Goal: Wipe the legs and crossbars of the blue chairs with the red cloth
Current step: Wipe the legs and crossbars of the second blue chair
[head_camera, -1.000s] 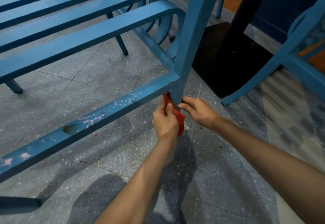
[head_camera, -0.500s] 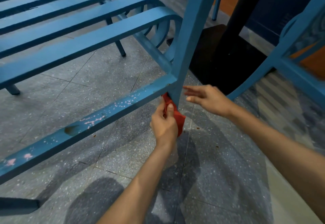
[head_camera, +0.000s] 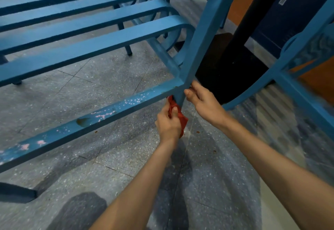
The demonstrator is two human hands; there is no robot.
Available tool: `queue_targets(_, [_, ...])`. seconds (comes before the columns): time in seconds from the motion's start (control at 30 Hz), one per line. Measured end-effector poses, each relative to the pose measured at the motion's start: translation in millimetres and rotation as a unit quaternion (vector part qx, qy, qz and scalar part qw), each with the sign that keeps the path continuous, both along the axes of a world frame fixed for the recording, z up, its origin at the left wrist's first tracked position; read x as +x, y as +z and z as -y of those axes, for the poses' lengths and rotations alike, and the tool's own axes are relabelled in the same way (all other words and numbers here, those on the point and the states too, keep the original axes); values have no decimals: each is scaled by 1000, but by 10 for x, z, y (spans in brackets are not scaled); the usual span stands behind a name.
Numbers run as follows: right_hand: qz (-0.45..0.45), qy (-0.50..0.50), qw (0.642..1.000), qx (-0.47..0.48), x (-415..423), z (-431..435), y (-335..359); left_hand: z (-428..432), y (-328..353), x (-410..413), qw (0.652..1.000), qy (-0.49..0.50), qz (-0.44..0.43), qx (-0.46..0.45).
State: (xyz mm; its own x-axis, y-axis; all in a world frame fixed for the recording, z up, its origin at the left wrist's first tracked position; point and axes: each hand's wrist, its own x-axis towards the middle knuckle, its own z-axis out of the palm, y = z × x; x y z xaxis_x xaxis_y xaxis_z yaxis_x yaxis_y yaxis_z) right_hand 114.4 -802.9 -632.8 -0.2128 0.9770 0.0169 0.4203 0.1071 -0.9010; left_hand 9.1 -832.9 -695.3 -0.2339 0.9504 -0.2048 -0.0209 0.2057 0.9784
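A blue chair's leg [head_camera: 202, 36] slants down to the floor and meets a chipped blue crossbar [head_camera: 101, 119] at a joint. My left hand [head_camera: 168, 123] grips the red cloth [head_camera: 178, 115], which is bunched against the leg just below that joint. My right hand [head_camera: 202, 98] has returned to the leg's right side at the joint, thumb and fingers curled on it. The foot of the leg is hidden behind the cloth and my left hand.
The chair's slatted seat [head_camera: 81, 22] fills the upper left. A black table post with its base plate [head_camera: 227, 70] stands right behind the leg. Another blue chair [head_camera: 289, 70] is on the right. Speckled grey floor tiles [head_camera: 126, 157] lie below.
My right hand let go of the leg, lifted off to the right, and has now come back to hold it at the joint. My left hand kept the cloth at the leg.
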Motion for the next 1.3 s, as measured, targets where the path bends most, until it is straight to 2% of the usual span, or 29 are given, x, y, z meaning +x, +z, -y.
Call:
queue_targets(0.17, [0, -23, 1000, 18, -34, 19, -110, 110, 205, 82, 997, 28, 27, 72])
queue_targets(0.27, [-12, -35, 999, 20, -65, 12, -106, 179, 204, 125, 995, 28, 14, 95])
queue_targets(0.5, [-18, -40, 999, 12, -92, 42, -119, 46, -131, 5, 999, -20, 25, -2])
queue_targets(0.67, [-40, -44, 998, 23, -93, 20, -180, 87, 102, -25, 996, -9, 74, 37])
queue_targets(0.83, [-32, -40, 998, 20, -67, 11, -202, 92, 150, 8, 996, 7, 70, 60])
queue_targets(1.13, [-11, -15, 1000, -4, -12, -41, -211, 35, -333, -1, 992, -47, 102, -58])
queue_targets(1.3, [-9, -13, 1000, -1, -11, -24, -188, 105, -180, -76, 983, -73, 156, -64])
